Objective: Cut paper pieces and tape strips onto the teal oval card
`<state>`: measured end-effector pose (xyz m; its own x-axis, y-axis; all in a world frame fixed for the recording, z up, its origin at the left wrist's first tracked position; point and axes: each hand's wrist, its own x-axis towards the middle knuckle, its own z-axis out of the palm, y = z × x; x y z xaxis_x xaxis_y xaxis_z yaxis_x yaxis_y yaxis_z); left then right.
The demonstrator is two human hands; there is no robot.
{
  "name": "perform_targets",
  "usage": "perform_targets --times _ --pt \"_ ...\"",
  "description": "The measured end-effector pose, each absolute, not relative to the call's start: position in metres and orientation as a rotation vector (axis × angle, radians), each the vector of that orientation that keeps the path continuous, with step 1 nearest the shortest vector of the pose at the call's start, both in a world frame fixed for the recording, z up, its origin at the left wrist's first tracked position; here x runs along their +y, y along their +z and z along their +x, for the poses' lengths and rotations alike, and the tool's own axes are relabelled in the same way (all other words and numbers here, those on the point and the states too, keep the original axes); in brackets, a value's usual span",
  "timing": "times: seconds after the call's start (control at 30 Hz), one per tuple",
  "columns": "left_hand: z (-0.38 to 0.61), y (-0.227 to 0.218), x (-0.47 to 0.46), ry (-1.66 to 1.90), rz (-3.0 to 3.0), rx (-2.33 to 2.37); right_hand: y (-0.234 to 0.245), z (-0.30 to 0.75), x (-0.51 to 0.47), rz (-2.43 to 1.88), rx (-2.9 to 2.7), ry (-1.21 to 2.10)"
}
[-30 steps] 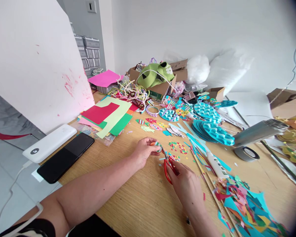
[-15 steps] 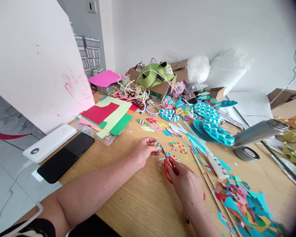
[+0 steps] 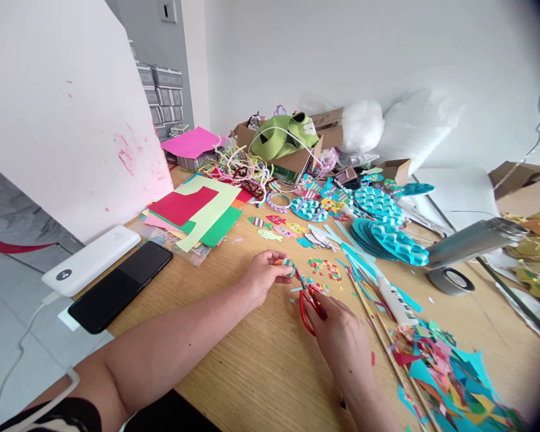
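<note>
My left hand (image 3: 263, 277) pinches a small striped paper cut-out (image 3: 287, 264) just above the wooden table (image 3: 234, 360). My right hand (image 3: 342, 336) grips red-handled scissors (image 3: 306, 303), whose blades point up toward the cut-out and meet its edge. Tiny paper scraps (image 3: 326, 270) lie scattered just beyond the scissors. A row of small paper fish (image 3: 274, 227) lies farther back on the table.
A black phone (image 3: 121, 285) and white power bank (image 3: 90, 259) lie at the left edge. Coloured paper sheets (image 3: 198, 210), teal scalloped pieces (image 3: 387, 237), wooden sticks (image 3: 378, 324), a glue tube (image 3: 396, 300), a metal flask (image 3: 472, 240), a tape roll (image 3: 450, 279) and a scrap pile (image 3: 450, 372) crowd the table.
</note>
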<state>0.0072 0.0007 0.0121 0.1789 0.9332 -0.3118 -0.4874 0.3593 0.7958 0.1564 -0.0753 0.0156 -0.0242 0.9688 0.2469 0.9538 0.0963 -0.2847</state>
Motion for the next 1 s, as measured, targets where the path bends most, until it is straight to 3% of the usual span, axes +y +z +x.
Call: perform_targets --times 1.0 --pt "0.008 0.021 -0.002 1.084 0.713 1.005 0.018 0.157 -0.076 -1.913 -2.067 0.017"
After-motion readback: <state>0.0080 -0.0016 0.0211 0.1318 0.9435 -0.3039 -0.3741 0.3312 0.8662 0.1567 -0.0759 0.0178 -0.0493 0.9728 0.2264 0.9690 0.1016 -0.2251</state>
